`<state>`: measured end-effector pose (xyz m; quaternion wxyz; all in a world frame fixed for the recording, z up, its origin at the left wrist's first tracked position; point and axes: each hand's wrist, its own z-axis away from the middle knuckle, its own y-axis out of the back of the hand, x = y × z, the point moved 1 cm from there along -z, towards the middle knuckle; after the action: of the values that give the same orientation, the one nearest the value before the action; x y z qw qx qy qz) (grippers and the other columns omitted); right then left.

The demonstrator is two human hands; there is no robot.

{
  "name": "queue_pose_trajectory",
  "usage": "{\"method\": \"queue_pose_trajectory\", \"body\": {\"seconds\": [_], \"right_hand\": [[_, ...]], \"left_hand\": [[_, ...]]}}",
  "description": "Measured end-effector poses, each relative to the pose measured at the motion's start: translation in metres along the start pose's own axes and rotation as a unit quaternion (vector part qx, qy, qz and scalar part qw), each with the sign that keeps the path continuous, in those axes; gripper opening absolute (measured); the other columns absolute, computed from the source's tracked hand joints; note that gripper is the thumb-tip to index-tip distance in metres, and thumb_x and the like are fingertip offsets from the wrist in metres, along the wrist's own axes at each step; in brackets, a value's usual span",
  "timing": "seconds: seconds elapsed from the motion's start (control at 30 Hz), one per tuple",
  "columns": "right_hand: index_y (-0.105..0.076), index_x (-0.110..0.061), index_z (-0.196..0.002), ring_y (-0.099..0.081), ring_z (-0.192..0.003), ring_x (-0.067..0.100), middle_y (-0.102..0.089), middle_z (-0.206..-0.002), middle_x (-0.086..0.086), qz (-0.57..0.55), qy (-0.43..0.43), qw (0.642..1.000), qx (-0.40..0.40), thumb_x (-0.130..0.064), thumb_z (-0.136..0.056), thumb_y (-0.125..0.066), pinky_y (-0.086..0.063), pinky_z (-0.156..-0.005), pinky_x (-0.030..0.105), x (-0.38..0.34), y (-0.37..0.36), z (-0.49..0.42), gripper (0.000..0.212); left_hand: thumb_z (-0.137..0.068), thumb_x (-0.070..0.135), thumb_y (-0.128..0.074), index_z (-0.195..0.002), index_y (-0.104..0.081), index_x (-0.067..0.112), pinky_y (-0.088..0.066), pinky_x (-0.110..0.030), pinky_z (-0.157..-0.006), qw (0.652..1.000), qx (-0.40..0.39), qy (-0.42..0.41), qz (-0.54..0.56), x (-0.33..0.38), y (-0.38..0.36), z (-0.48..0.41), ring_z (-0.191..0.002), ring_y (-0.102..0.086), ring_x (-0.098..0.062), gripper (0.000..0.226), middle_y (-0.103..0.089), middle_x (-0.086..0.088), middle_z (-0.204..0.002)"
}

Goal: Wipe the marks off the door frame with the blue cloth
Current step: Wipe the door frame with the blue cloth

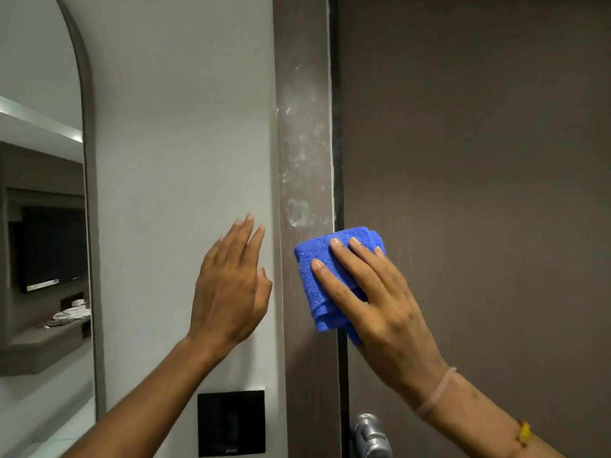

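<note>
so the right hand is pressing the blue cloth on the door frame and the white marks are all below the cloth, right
Not quite. The right hand does press the blue cloth on the door frame, but the head view shows the white marks above the cloth, not below it.

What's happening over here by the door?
A person is cleaning the door frame. The right hand presses a folded blue cloth flat against the frame, just below a patch of whitish marks not yet wiped off. The left hand is open, by the wall beside the frame.
</note>
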<state>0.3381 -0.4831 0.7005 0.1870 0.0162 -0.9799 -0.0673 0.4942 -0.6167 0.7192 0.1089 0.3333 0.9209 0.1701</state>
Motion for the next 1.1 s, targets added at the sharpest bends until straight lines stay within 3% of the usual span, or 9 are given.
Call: {"method": "queue_pose_trajectory", "body": {"seconds": [0.13,0.2,0.27,0.4,0.5,0.77,0.97,1.1], "right_hand": [[-0.053,-0.014,-0.129,-0.050,-0.124,0.036,-0.054,-0.134,0.017,0.047,0.027,0.998,-0.016,-0.005,-0.085,-0.052,-0.045,-0.096,0.058,0.003,-0.022,-0.015,0.046],[-0.053,-0.016,-0.130,-0.048,-0.126,0.035,-0.053,-0.136,0.015,0.087,0.032,0.993,-0.069,-0.007,-0.077,-0.065,-0.044,-0.098,0.057,0.004,-0.038,-0.015,0.055],[-0.046,-0.018,-0.136,-0.037,-0.133,0.035,-0.043,-0.144,0.014,0.112,0.024,0.982,-0.153,-0.025,-0.070,-0.073,-0.036,-0.103,0.061,0.005,-0.052,-0.008,0.071],[-0.016,-0.023,-0.148,-0.001,-0.145,0.034,-0.008,-0.159,0.009,0.052,-0.017,0.982,-0.179,-0.055,-0.074,-0.047,-0.007,-0.110,0.067,0.003,-0.079,0.011,0.087],[-0.013,-0.028,-0.148,0.003,-0.144,0.039,-0.003,-0.157,0.009,0.052,-0.063,0.987,-0.142,-0.068,-0.082,-0.034,-0.005,-0.110,0.065,-0.003,-0.091,0.012,0.080],[-0.017,-0.034,-0.145,-0.001,-0.142,0.038,-0.011,-0.154,0.006,0.099,-0.114,0.983,-0.104,-0.057,-0.095,-0.014,-0.010,-0.107,0.069,-0.011,-0.102,0.006,0.055],[-0.025,-0.032,-0.143,-0.008,-0.140,0.041,-0.017,-0.154,0.010,0.111,-0.117,0.983,-0.085,-0.046,-0.099,-0.019,-0.021,-0.104,0.072,-0.012,-0.102,-0.003,0.047],[-0.026,-0.030,-0.143,-0.008,-0.140,0.043,-0.023,-0.153,0.014,0.097,-0.137,0.984,-0.061,-0.041,-0.094,-0.035,-0.020,-0.103,0.074,-0.004,-0.102,-0.032,0.051]], "left_hand": [[-0.087,0.030,-0.039,-0.148,-0.008,0.009,-0.016,-0.047,-0.118,0.999,-0.004,0.009,-0.045,-0.010,-0.015,-0.024,-0.146,-0.006,-0.025,0.071,-0.006,-0.013,-0.158],[-0.089,0.033,-0.034,-0.148,-0.001,0.010,-0.011,-0.047,-0.119,0.998,0.002,0.018,-0.064,-0.017,-0.020,-0.033,-0.146,0.000,-0.024,0.072,0.000,-0.013,-0.158],[-0.089,0.036,-0.028,-0.148,0.002,0.010,-0.006,-0.047,-0.119,0.997,0.008,0.024,-0.078,-0.023,-0.024,-0.040,-0.146,0.003,-0.023,0.071,0.002,-0.013,-0.159],[-0.087,0.039,-0.026,-0.148,0.000,0.010,-0.004,-0.048,-0.119,0.996,0.031,0.009,-0.087,-0.031,-0.037,-0.044,-0.147,0.002,-0.022,0.072,0.000,-0.012,-0.159],[-0.087,0.040,-0.028,-0.148,-0.003,0.011,-0.005,-0.047,-0.119,0.996,0.049,-0.004,-0.081,-0.035,-0.040,-0.044,-0.147,0.000,-0.022,0.073,-0.003,-0.012,-0.159],[-0.088,0.041,-0.027,-0.148,-0.001,0.011,-0.005,-0.048,-0.119,0.994,0.068,-0.009,-0.083,-0.034,-0.042,-0.042,-0.146,0.002,-0.023,0.072,-0.001,-0.012,-0.159],[-0.089,0.042,-0.025,-0.148,-0.001,0.010,-0.004,-0.047,-0.119,0.994,0.073,-0.014,-0.085,-0.036,-0.043,-0.041,-0.146,0.002,-0.023,0.071,-0.001,-0.012,-0.159],[-0.089,0.042,-0.027,-0.148,-0.002,0.010,-0.005,-0.048,-0.119,0.994,0.072,-0.015,-0.081,-0.035,-0.042,-0.042,-0.146,0.001,-0.024,0.072,-0.003,-0.013,-0.159]]}}
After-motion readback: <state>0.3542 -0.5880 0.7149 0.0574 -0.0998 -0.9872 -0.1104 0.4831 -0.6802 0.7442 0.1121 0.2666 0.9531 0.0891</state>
